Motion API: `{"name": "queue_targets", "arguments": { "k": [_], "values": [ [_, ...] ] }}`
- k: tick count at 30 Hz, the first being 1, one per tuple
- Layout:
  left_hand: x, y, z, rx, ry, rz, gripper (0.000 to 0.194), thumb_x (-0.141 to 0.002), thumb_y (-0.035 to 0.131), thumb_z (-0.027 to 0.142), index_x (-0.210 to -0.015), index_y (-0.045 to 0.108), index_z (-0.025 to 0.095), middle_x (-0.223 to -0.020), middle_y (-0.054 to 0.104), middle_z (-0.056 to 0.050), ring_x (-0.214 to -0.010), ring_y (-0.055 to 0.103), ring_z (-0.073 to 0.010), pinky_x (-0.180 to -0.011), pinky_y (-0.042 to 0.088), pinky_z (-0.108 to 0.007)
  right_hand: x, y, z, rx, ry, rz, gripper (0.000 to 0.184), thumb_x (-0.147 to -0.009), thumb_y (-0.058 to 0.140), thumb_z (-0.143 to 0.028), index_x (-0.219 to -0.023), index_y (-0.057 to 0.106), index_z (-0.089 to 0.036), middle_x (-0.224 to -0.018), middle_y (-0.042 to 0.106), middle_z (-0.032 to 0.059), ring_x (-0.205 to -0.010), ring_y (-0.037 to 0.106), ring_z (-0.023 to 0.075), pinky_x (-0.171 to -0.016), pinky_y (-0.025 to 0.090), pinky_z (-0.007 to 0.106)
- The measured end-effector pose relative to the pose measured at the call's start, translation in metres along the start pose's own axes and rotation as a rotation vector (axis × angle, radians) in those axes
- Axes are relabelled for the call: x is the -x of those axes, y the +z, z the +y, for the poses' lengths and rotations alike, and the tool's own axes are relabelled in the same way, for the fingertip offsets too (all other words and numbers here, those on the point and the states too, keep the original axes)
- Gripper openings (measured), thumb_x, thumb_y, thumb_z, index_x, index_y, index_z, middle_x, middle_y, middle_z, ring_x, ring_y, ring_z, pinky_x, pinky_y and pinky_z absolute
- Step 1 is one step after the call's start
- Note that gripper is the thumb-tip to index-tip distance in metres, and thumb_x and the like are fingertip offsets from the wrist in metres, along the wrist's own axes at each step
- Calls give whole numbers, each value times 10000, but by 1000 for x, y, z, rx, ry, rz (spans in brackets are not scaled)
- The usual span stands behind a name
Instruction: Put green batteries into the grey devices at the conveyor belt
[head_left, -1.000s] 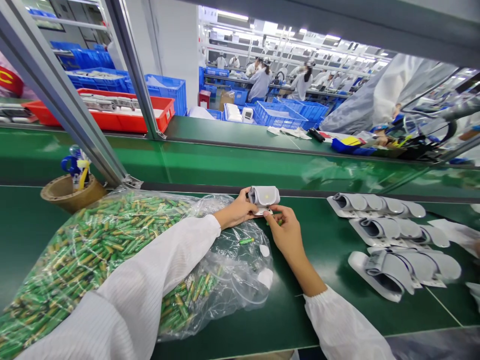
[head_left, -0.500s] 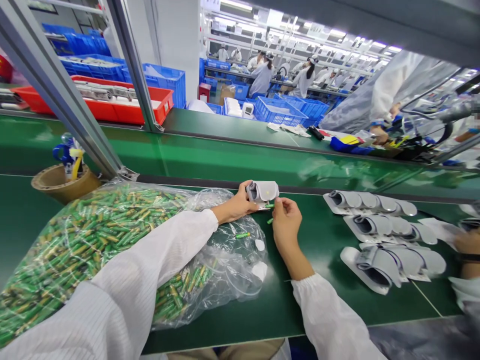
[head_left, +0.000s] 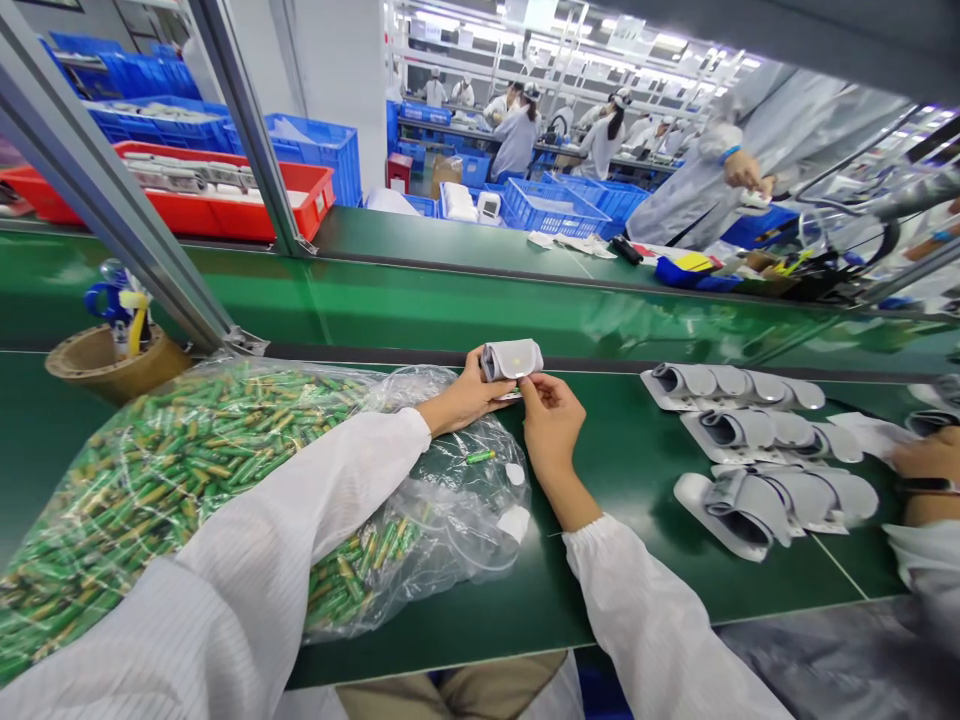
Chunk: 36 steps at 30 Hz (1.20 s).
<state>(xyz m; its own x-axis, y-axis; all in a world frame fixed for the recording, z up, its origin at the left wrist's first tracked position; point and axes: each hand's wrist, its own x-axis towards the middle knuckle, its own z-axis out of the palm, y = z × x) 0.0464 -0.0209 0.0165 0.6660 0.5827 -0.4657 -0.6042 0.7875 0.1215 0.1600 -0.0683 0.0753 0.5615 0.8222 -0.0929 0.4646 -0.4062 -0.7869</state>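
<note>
clear plastic bag under your left sleeve holds green batteries; your left hand grips a grey cuffed device over the worktop. your right hand touches its lower edge, grip unclear. distant signs are too small to read.

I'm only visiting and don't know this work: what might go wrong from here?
The grey rolled unit is in the left hand, with the right hand at its lower edge; it might slip if that hold loosens.

The left sleeve passes over the clear bag of green cylinders, so it could snag the plastic.

One lone cylinder lies apart from the heap and may be overlooked.
</note>
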Motion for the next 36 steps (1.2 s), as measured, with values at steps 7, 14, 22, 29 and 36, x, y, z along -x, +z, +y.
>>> {"name": "queue_targets", "arguments": {
  "k": [7,14,22,29,36],
  "values": [
    [-2,-1,3,39,74,72,748,-741,761,-73,-1295,392,267,-1294,614,-46,-1074,703,-175,-1175,481,-587,6,-8,-7,192,-151,0,376,-947,648,-477,-1102,729,-144,-980,680,66,-742,552,110,-706,463,260],
    [-4,-6,-1,17,92,58,777,-741,744,-79,-1333,385,273,-1346,588,-52,-1088,691,-180,-1180,480,-600,-1,-14,1,493,-508,-168,323,-1047,473,-304,-1228,693,-152,-1112,718,97,-832,618,150,-836,507,324],
    [-5,-5,-2,8,106,64,840,-688,772,-70,-1343,377,277,-1294,596,-42,-1111,675,-202,-1181,462,-619,-9,-23,1,604,-683,-254,295,-1078,437,-270,-1213,669,-149,-1128,707,109,-978,652,172,-913,521,321],
    [-7,-6,-1,-54,97,43,908,-604,721,-75,-1360,367,283,-1152,620,-13,-956,660,-157,-1123,513,-557,-1,-20,-1,724,-822,-397,350,-1084,400,-210,-1293,675,-151,-1158,718,113,-1041,646,207,-932,527,352],
    [-5,-6,1,-43,89,51,927,-594,780,-33,-1364,388,305,-1286,569,-25,-1057,650,-177,-1106,529,-517,1,-20,-5,570,-717,-154,227,-1034,578,-237,-1143,742,-124,-1011,702,80,-719,551,104,-668,469,267]
  ]
}}
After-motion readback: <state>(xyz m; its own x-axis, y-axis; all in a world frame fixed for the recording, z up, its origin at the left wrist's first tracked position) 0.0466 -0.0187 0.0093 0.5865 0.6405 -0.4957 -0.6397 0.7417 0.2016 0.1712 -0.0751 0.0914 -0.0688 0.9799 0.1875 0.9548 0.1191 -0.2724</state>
